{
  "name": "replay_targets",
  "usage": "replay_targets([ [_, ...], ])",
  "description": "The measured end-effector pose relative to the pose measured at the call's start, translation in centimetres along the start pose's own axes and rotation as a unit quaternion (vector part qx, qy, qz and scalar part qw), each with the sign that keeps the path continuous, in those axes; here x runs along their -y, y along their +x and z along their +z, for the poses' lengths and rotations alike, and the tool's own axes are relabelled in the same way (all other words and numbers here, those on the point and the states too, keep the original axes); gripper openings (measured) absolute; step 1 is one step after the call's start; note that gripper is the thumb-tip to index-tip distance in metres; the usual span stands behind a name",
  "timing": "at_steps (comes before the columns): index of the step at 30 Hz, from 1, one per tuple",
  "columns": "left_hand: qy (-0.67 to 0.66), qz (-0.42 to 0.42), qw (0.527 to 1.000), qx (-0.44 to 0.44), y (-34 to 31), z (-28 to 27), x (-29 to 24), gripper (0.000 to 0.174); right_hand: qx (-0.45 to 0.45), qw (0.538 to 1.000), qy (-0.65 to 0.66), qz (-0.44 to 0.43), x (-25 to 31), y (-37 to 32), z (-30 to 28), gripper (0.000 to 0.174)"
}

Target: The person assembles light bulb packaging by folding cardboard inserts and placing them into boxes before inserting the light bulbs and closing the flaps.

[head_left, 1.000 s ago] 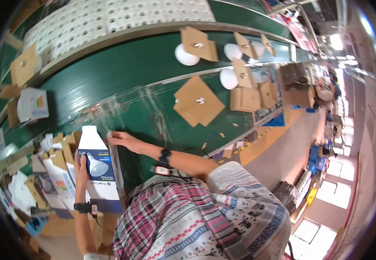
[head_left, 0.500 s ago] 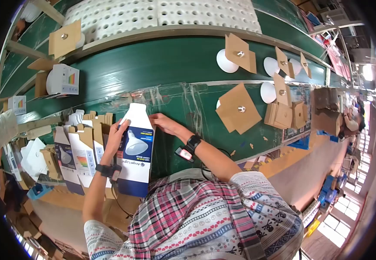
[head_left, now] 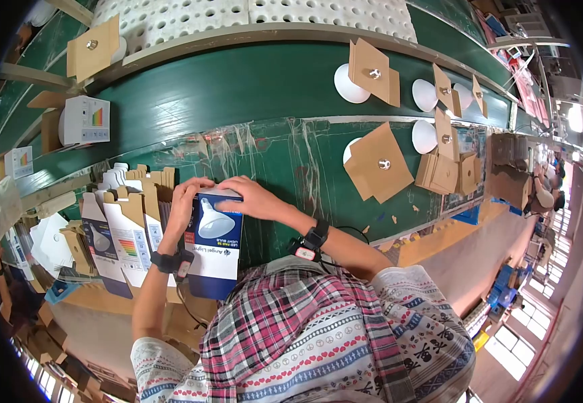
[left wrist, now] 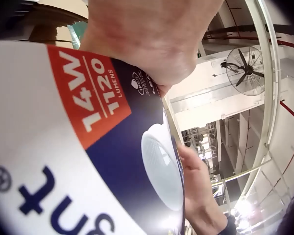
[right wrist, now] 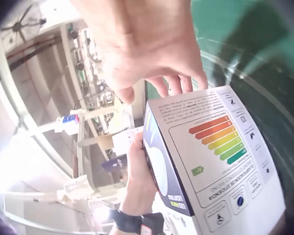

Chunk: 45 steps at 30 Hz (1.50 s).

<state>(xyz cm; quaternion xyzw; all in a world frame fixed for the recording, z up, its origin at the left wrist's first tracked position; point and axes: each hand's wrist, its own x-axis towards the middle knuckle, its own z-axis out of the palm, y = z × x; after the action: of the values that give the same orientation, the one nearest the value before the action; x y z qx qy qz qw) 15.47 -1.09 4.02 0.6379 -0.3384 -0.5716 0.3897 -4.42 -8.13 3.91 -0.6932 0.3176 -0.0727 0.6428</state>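
Note:
A light bulb box (head_left: pixel 214 258), navy and white with a reflector bulb printed on it, stands upright at the table's near edge. At its upper left corner my left hand (head_left: pixel 182 205) grips the box, fingers reaching over the top. My right hand (head_left: pixel 254 201) presses at the top from the other side, its fingers fairly straight along the edge and the thumb toward the printed front. In the right wrist view, the box's side panel (right wrist: pixel 220 161) carries a coloured energy scale, and the right fingers (right wrist: pixel 174 84) bend over behind the top edge. The box's inside is hidden.
Several flat cartons (head_left: pixel 127 235) stand packed to the left. Bulbs with cardboard collars (head_left: pixel 378 161) lie on the green table at the right, beside stacked cardboard pieces (head_left: pixel 435 173). A boxed bulb (head_left: pixel 84 121) sits back left, below a white perforated tray (head_left: pixel 318 12).
The tall white top flap has been folded down over the box. Both hands have come together at the top, the right one moving up from the side.

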Motion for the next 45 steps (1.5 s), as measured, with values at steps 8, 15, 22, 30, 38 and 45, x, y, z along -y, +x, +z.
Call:
replay_targets([
  [8, 0.089, -0.06, 0.994, -0.031, 0.1, 0.1, 0.0, 0.044, 0.026, 0.998, 0.042, 0.03, -1.0, 0.0, 0.4, 0.054],
  [15, 0.064, -0.031, 0.996, -0.049, 0.1, 0.0, 0.9, 0.041, 0.002, 0.999, 0.041, 0.021, -1.0, -0.4, 1.2, 0.049],
  [22, 0.173, 0.033, 0.971, -0.164, -5.8, -0.7, -0.5, 0.043, -0.086, 0.996, 0.032, 0.007, 0.2, -1.5, 1.6, 0.04],
  [30, 0.22, -0.24, 0.945, 0.024, -15.9, -4.1, -1.7, 0.041, -0.168, 0.98, 0.104, 0.038, 0.5, 0.0, 0.8, 0.045],
  [38, -0.204, -0.248, 0.945, 0.062, -6.7, -6.7, -9.1, 0.039, -0.028, 0.975, 0.048, 0.217, -4.9, 3.8, -2.9, 0.048],
  [45, -0.237, -0.224, 0.943, 0.069, -3.5, -1.9, -10.1, 0.054, -0.156, 0.916, -0.23, -0.288, 7.7, -7.9, -6.6, 0.051],
])
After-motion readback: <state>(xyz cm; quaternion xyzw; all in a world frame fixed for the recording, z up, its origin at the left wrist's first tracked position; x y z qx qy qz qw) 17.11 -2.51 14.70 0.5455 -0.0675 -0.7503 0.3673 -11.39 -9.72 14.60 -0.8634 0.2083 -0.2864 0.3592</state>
